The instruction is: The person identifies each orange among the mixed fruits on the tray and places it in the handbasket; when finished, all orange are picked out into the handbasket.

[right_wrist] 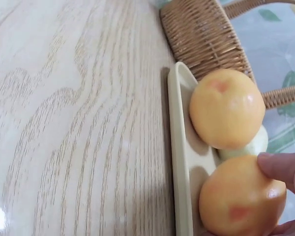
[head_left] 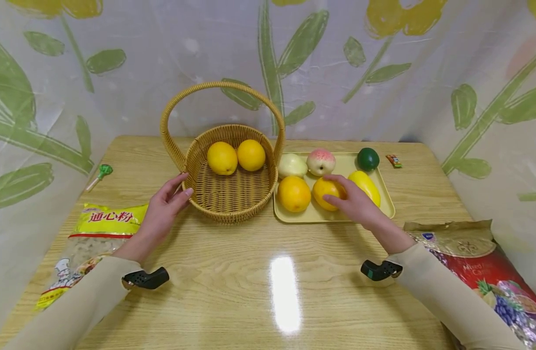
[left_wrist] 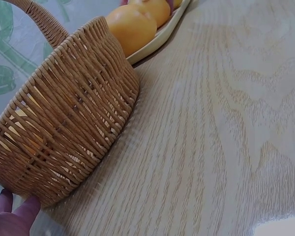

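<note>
A wicker basket (head_left: 233,204) with a tall arched handle holds two oranges, one of them the left orange (head_left: 222,158). My left hand (head_left: 165,201) is at the basket's left side, fingertips against its woven wall (left_wrist: 64,123). On a pale yellow tray (head_left: 312,218) my right hand (head_left: 353,199) holds an orange (head_left: 324,193), with thumb and fingers around it (right_wrist: 241,196). Another orange (head_left: 294,194) lies to its left on the tray. Behind them are a whitish fruit (head_left: 293,166) and a pink-white peach (head_left: 321,162). A yellow oblong fruit (head_left: 365,187) and a dark green fruit (head_left: 367,159) lie on the right.
A bag of pasta (head_left: 101,238) lies on the left beneath my forearm, a green lollipop (head_left: 102,174) behind it. At the right lies a red and gold bag (head_left: 482,272), partly under my right sleeve. A small wrapped candy (head_left: 394,161) is right of the tray. Flowered curtains surround the table (head_left: 215,291).
</note>
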The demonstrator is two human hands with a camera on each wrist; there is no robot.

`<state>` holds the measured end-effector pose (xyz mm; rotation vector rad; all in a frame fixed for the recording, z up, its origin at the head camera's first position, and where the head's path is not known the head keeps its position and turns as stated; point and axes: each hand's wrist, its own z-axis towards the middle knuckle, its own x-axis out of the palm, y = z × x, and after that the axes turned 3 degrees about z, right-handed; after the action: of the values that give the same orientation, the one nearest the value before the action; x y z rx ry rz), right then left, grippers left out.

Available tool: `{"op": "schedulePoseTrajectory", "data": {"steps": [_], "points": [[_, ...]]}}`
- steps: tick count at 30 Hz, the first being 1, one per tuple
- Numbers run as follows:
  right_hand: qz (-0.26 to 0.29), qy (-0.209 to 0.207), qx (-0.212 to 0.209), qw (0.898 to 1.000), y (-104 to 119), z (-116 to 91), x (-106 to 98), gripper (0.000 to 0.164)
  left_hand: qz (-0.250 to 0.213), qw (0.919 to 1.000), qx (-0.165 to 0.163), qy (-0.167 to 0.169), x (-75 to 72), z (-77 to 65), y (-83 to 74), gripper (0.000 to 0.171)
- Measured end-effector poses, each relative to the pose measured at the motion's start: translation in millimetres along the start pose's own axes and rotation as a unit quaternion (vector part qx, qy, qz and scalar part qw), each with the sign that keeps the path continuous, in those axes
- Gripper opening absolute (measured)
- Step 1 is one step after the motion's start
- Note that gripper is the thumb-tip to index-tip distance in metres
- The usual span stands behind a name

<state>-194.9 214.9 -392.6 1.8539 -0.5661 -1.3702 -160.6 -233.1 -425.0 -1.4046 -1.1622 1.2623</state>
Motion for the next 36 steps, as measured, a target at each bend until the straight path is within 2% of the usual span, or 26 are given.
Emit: {"op": "schedulePoseTrajectory", "data": {"steps": [13,21,28,36], "points": [[0.021,-0.002,-0.024,1.0,-2.0,0.5,0.5,0.046,-0.012,0.9999,0.006,0.0,0.7,-0.8,0.6,0.063],[0.035,0.0,-0.013,0.999,-5.4,1.6,-0.4,0.048,0.001,1.0,0.002,-0.003,1.3,-1.8,-1.9,0.064],[0.049,0.0,-0.013,0.999,-4.7,0.8,-0.4,0.048,-0.006,1.0,0.002,-0.001,1.5,-1.2,-2.6,0.064],[0.07,0.004,0.01,0.997,-5.6,-1.8,-1.3,0.05,-0.013,0.9999,0.004,0.001,1.2,0.2,-0.1,0.065]]}}
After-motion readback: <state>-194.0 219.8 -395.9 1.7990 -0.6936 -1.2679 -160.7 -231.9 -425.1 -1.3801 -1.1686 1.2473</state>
